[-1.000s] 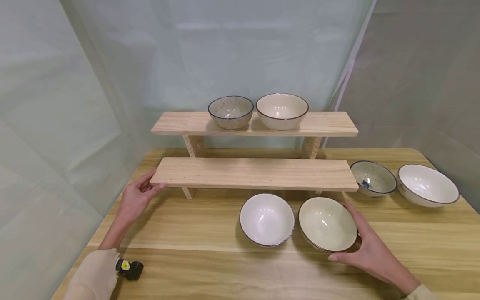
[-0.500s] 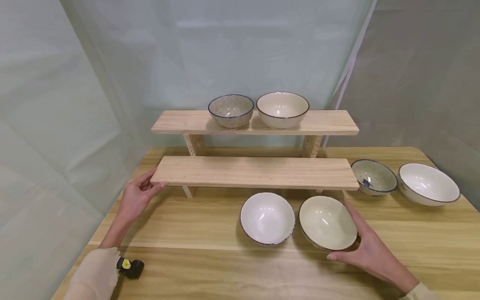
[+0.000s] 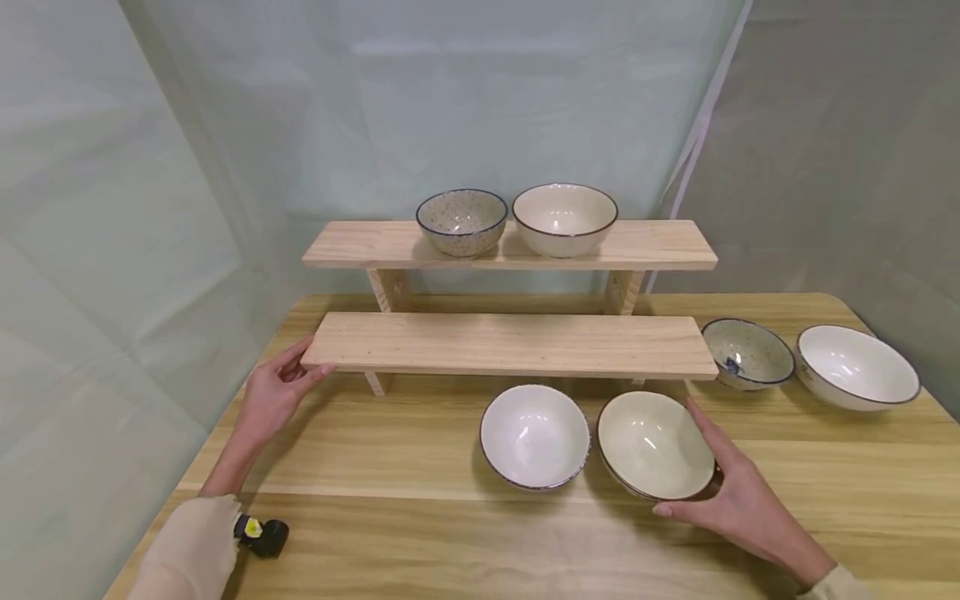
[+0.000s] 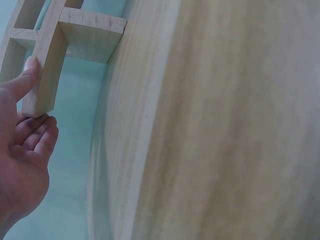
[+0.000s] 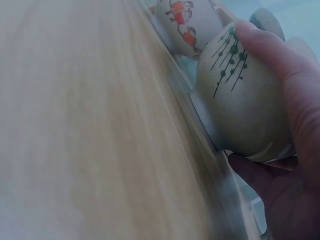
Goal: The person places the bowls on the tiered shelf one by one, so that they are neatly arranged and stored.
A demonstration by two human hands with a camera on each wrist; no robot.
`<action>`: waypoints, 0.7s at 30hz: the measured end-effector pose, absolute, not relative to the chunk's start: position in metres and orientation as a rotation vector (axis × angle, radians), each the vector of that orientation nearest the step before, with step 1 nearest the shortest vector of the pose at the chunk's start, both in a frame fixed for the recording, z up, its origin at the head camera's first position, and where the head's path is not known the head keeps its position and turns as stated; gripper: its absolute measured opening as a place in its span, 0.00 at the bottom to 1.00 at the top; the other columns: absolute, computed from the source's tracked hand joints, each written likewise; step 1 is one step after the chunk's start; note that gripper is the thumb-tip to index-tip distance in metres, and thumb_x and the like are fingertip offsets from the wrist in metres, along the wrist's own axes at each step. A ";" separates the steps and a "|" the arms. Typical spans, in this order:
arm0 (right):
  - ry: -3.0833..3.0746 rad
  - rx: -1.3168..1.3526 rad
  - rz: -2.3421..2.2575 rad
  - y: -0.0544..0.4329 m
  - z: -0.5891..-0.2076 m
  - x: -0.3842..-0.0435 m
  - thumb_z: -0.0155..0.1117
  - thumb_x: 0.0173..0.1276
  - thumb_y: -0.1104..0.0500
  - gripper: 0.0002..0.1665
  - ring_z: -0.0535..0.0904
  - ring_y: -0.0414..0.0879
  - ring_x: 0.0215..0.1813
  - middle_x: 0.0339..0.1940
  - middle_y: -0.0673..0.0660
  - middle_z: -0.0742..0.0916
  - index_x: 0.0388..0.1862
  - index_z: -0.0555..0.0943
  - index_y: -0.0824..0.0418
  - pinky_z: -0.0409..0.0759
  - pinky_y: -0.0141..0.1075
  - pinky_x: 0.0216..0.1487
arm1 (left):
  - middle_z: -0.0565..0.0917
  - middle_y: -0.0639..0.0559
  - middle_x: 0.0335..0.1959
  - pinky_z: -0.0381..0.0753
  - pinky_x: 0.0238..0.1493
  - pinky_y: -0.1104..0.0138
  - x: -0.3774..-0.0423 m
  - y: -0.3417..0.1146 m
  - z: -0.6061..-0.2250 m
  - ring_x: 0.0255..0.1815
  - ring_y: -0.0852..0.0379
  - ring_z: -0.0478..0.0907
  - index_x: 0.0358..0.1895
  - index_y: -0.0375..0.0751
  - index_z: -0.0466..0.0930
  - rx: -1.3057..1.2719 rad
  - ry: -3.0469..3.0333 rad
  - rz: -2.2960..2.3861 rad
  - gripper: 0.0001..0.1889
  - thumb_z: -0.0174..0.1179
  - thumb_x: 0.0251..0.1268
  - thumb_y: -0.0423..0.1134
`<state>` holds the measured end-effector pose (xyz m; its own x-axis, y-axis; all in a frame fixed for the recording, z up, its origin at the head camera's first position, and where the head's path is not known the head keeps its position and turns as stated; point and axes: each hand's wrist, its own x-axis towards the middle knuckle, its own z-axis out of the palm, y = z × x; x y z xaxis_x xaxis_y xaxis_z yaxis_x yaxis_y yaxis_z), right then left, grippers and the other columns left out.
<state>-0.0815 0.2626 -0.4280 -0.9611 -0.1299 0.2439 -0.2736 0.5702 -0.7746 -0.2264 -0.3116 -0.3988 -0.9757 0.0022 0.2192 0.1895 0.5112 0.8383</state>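
Observation:
My left hand (image 3: 273, 400) grips the left end of the lower board of a two-tier wooden shelf (image 3: 510, 343). In the left wrist view its thumb lies on the board's front edge and the other fingers curl by its end. On the right, my right hand (image 3: 738, 492) holds a cream bowl (image 3: 654, 446) with a dark rim by its side, thumb in front, fingers at the back. Green dotted sprigs show on that bowl's outer wall in the right wrist view. Just left of it, a white bowl (image 3: 534, 437) with red painted marks (image 5: 179, 17) stands on the table.
On the shelf's upper board sit a speckled grey bowl (image 3: 462, 223) and a cream bowl with a brown rim (image 3: 565, 221). Right of the shelf, a grey-green bowl (image 3: 747, 355) and a wide white bowl (image 3: 857, 367) stand on the wooden table (image 3: 420, 542). Pale cloth (image 3: 480, 100) hangs behind.
The head view has shifted very slightly. Both hands keep their places on the shelf and the cream bowl, and no bowl has visibly moved.

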 end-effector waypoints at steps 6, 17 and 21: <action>-2.643 0.302 1.280 0.262 -0.430 -0.081 0.93 0.41 0.56 0.81 0.72 0.39 0.62 0.76 0.73 0.67 0.87 0.50 0.57 0.64 0.14 0.56 | 0.69 0.25 0.71 0.74 0.50 0.84 -0.227 -0.311 -0.400 0.70 0.31 0.68 0.77 0.24 0.59 -0.162 -2.563 -1.437 0.38 0.65 0.75 0.43; -2.558 0.298 1.325 0.264 -0.436 -0.082 0.94 0.35 0.63 0.80 0.73 0.28 0.55 0.75 0.74 0.69 0.86 0.55 0.59 0.72 0.16 0.50 | 0.69 0.26 0.71 0.74 0.50 0.85 -0.227 -0.311 -0.400 0.69 0.32 0.69 0.77 0.24 0.60 -0.165 -2.567 -1.417 0.38 0.65 0.75 0.43; -2.535 0.297 1.323 0.263 -0.436 -0.081 0.94 0.34 0.64 0.80 0.73 0.27 0.55 0.74 0.75 0.70 0.86 0.56 0.58 0.71 0.16 0.51 | 0.69 0.26 0.71 0.74 0.50 0.85 -0.227 -0.311 -0.400 0.69 0.33 0.70 0.77 0.25 0.60 -0.160 -2.573 -1.399 0.38 0.65 0.75 0.44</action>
